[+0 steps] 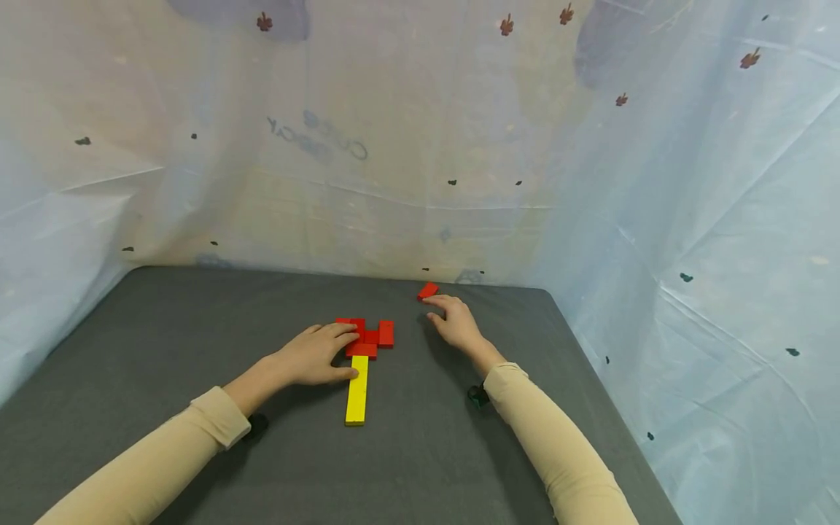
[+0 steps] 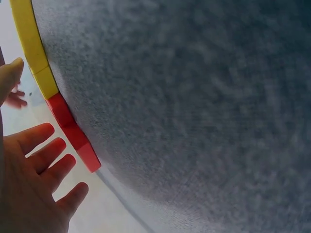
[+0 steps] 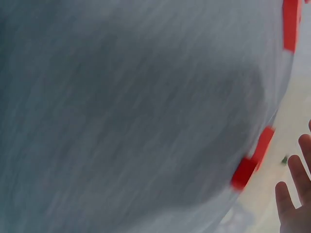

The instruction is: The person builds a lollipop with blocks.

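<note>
On the dark table several flat red blocks [image 1: 386, 334] lie grouped together, with a yellow strip [image 1: 356, 401] running from them toward the front. My left hand [image 1: 313, 359] is over the left side of this group, fingers spread and loosely extended, thumb at the yellow strip. The left wrist view shows a seam across the yellow strip [image 2: 29, 39], which meets the red blocks [image 2: 60, 109] end to end. Further back, a separate red block [image 1: 429, 290] lies at an angle. The fingertips of my right hand [image 1: 457, 326] are right at its near end, thumb apart from the fingers.
The grey cloth-covered table [image 1: 420, 452] has rounded back corners. A pale plastic sheet [image 1: 407, 146] with small leaf prints hangs behind it, and another stretch runs along the right side. The separate red block lies close to the table's back edge.
</note>
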`<state>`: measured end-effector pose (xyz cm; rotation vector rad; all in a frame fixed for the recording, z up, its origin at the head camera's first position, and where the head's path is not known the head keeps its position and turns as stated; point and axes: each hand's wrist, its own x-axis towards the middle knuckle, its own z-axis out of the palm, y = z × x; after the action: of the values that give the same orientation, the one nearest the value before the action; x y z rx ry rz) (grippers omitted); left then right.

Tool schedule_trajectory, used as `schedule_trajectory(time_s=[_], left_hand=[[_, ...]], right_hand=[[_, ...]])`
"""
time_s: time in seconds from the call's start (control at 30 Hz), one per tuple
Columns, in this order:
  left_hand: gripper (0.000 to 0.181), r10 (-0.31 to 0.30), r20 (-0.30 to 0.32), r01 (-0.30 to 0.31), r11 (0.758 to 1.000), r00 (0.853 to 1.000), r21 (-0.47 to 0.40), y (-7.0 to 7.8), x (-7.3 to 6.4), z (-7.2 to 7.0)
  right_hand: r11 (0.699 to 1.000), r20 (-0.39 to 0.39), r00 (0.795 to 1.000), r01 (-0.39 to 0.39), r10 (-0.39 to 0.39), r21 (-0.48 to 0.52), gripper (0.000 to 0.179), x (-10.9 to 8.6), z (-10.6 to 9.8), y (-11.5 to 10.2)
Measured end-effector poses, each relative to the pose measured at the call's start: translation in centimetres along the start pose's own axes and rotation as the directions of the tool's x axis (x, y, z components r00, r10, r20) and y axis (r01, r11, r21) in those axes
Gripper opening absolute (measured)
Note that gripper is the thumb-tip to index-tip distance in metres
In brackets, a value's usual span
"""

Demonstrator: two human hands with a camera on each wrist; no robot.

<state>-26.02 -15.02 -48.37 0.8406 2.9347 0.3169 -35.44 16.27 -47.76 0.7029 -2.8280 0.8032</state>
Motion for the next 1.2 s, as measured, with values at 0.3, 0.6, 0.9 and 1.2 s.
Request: schedule_trajectory(time_s=[0.3, 0.6, 0.9, 1.2], left_hand=[[0.087, -0.005, 0.036, 0.006, 1.0, 0.999, -0.011, -0.4, 0.1, 0.3], [0.088, -0.025, 0.065, 0.026, 1.0, 0.998, -0.014, -0.5, -0.1, 0.6], [0.087, -0.004, 0.057, 0.005, 1.0, 0.998, -0.01, -0.3, -0.2, 0.5], [0.087, -0.008, 0.062, 0.008, 1.0, 0.998, -0.006, -0.2, 0.1, 0.7]], right_hand=[[0.99, 0.021, 0.995, -0.096, 0.099, -0.108, 0.04, -1.1, -2.1, 3.7], [0.978, 0.079, 0.988, -0.117, 0.132, -0.171, 0.04, -1.3, -2.5, 4.8], [0.975, 0.085, 0.989, -0.106, 0.125, -0.196, 0.039, -1.2, -1.8, 5.5], [0.967, 0.072, 0.984, -0.147, 0.165, -0.208, 0.036, -1.4, -1.4, 5.5]])
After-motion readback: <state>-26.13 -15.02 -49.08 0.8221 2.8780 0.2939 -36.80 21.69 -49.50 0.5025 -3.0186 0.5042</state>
